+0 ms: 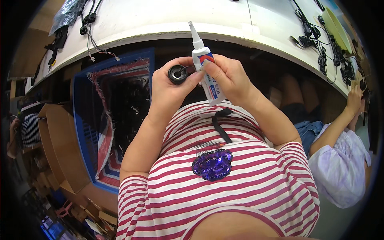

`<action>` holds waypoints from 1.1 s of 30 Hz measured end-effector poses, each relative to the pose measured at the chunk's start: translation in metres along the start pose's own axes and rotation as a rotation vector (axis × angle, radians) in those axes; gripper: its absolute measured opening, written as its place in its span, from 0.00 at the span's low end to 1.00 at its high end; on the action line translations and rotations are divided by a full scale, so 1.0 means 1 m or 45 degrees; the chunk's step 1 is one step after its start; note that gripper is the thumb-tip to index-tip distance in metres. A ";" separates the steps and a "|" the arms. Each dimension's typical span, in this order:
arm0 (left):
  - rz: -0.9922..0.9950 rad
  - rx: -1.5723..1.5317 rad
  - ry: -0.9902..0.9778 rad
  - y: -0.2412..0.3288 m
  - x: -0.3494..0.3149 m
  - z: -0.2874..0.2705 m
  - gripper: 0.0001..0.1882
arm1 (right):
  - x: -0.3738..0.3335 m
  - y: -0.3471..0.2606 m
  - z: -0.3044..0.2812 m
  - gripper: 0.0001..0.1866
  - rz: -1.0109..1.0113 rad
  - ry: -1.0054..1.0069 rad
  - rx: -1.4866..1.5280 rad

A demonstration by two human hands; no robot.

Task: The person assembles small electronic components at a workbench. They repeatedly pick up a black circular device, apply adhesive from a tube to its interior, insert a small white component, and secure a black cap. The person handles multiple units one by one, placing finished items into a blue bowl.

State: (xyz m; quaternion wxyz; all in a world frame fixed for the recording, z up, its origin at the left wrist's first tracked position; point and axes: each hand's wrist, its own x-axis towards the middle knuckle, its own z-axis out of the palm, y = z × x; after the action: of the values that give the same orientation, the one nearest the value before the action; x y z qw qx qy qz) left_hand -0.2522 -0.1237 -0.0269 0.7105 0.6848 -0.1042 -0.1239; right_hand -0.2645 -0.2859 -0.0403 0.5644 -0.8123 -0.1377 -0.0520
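As I watch remotely, the left hand [170, 93] has its fingers closed around a round black part [172, 78], apparently wired, while the right hand's [231, 79] fingers pinch a white tube [209, 87] just beside it, nozzle [195, 33] toward the table [160, 22].

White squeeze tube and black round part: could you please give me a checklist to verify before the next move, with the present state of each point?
1. Right hand has a grip on the white squeeze tube: ok.
2. Left hand has a grip on the black round part: ok.
3. Nozzle apart from the black round part: ok, it points away, toward the worktable.
4. Nozzle tip open: cannot tell, too small.
5. Worktable free of cables: not ok, black cables lie on it.
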 end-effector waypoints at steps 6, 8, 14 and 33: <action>-0.024 0.097 -0.052 -0.008 0.003 -0.006 0.11 | 0.003 0.000 0.001 0.13 -0.100 0.181 -0.179; -0.026 0.125 -0.034 -0.008 0.004 -0.005 0.10 | 0.004 0.006 0.001 0.12 -0.137 0.183 -0.210; -0.013 0.018 0.010 -0.017 0.005 -0.008 0.09 | 0.002 0.013 0.007 0.13 -0.167 0.141 -0.272; -0.057 0.069 -0.054 -0.014 0.003 -0.007 0.10 | -0.003 0.017 0.009 0.14 -0.245 0.116 -0.194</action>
State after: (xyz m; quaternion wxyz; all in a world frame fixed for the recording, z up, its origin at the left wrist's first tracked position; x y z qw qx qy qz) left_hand -0.2478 -0.1184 -0.0415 0.6864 0.7032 -0.1071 -0.1515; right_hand -0.2635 -0.2832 -0.0598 0.4990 -0.8327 -0.1849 -0.1533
